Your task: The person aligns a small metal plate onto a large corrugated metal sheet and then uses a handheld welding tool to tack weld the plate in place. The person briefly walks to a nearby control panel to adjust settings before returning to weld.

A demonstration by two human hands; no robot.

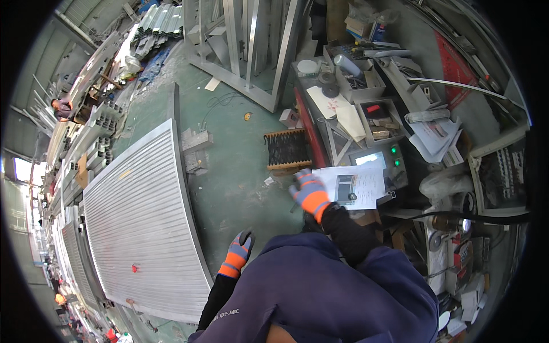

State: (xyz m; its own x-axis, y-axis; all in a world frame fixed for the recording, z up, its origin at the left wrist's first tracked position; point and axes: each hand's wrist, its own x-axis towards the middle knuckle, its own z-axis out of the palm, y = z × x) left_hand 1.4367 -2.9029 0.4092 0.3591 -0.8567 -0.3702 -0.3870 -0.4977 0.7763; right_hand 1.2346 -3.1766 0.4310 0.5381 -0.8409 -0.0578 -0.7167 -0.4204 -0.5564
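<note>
My right hand [311, 195], in a grey and orange work glove, is beside the left edge of a printed sheet of paper [369, 188]. Its fingers are apart, and nothing shows in them. The sheet bears a picture and writing, and covers part of a control panel [396, 171] with a lit screen and green lights. A small dark round object [352, 196] rests on the paper. Lower left, my left hand [238, 253] hangs loosely in a matching glove, with no object visible in it. It is nearest to a large ribbed metal panel [146, 214].
Cluttered workbench [309, 92] on the right, with metal trays [381, 118] and papers. A crate [287, 150] with black slats stands on the floor [240, 188]. Metal frames [248, 85] lean ahead. Stacked aluminium profiles [101, 124] and another person [63, 109] are far left.
</note>
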